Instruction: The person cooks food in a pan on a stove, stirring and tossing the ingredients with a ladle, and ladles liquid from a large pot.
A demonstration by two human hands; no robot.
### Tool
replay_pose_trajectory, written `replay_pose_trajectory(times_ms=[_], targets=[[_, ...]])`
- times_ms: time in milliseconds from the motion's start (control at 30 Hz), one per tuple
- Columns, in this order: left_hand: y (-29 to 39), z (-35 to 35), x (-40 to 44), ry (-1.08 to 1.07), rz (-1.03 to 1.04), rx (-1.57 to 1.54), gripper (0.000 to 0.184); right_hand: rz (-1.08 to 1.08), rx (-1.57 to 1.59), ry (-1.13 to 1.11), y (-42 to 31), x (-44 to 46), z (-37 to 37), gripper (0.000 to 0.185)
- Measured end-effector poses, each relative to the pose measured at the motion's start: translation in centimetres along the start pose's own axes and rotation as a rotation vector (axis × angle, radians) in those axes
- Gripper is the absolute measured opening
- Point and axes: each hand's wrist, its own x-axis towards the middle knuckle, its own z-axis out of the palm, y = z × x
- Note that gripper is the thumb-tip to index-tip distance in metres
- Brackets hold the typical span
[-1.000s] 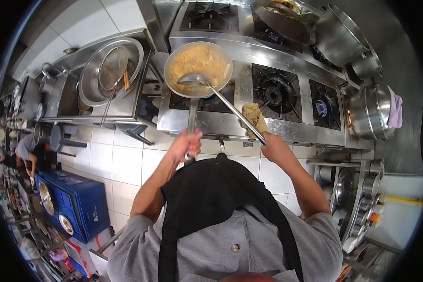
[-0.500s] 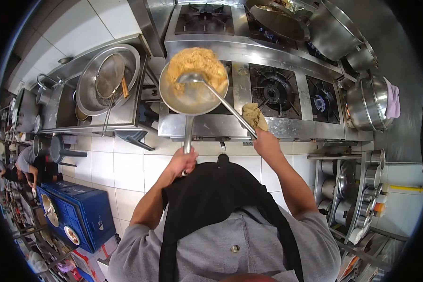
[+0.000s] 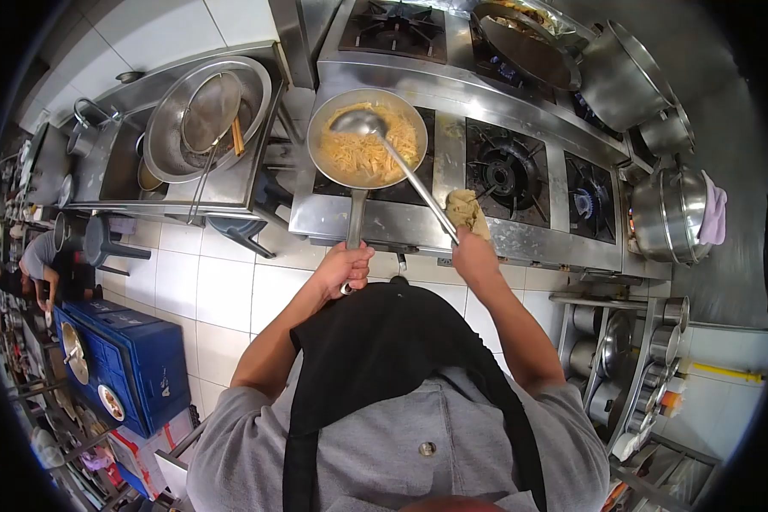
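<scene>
My left hand is wrapped round the handle of a frying pan over the left front burner of the stove. Noodles in orange-yellow sauce lie spread in the pan. My right hand grips the long metal handle of a ladle, whose bowl rests at the noodles near the pan's far side. A crumpled tan cloth lies on the stove's front edge, just beyond my right hand and beside the ladle handle.
A large metal bowl with a strainer stands on the sink counter at left. A lit burner is at right, near stacked steamer pots. Big pots stand behind. A blue box and a bending person are at lower left.
The noodles rose toward the pan's far rim half a second ago and now lie spread inside it. The ladle and my right hand have shifted left, and the pan has moved slightly right.
</scene>
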Motion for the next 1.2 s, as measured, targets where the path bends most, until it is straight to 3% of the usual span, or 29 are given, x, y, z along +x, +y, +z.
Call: replay_pose_trajectory(times_ms=[100, 267, 400, 667, 767, 833, 867, 967, 1200], targets=[[0.5, 0.0, 0.1, 0.016, 0.015, 0.026, 0.028, -0.044, -0.088, -0.078, 0.4, -2.7, -1.7, 0.022], [1.1, -0.6, -0.2, 0.022, -0.008, 0.077, 0.029, 0.124, -0.167, -0.131, 3.1, -3.3, -2.9, 0.024], [0.5, -0.2, 0.0, 0.018, -0.025, 0.03, 0.028, 0.019, -0.145, -0.116, 0.5, -1.0, 1.8, 0.023], [2.2, 0.9, -2.9, 0.019, 0.024, 0.162, 0.026, 0.04, -0.007, -0.122, 0.1, -6.7, -6.4, 0.026], [3.6, 1.3, -1.8, -0.013, -0.024, 0.007, 0.024, 0.082, 0.131, -0.305, -0.6, -7.2, -7.3, 0.023], [3.6, 1.5, -0.8, -0.037, -0.003, 0.017, 0.025, -0.049, 0.139, -0.184, 0.4, -5.9, -5.8, 0.021], [3.5, 1.8, -0.6, -0.011, 0.042, 0.052, 0.025, 0.083, 0.094, -0.209, -0.4, -4.9, -5.8, 0.021], [1.6, 1.4, -3.2, 0.078, 0.048, 0.193, 0.026, 0.078, 0.123, -0.128, -0.7, -3.9, -5.4, 0.021], [4.6, 1.1, 0.1, -0.042, 0.058, 0.105, 0.023, 0.075, 0.055, -0.14, 1.0, -4.0, -3.2, 0.022]])
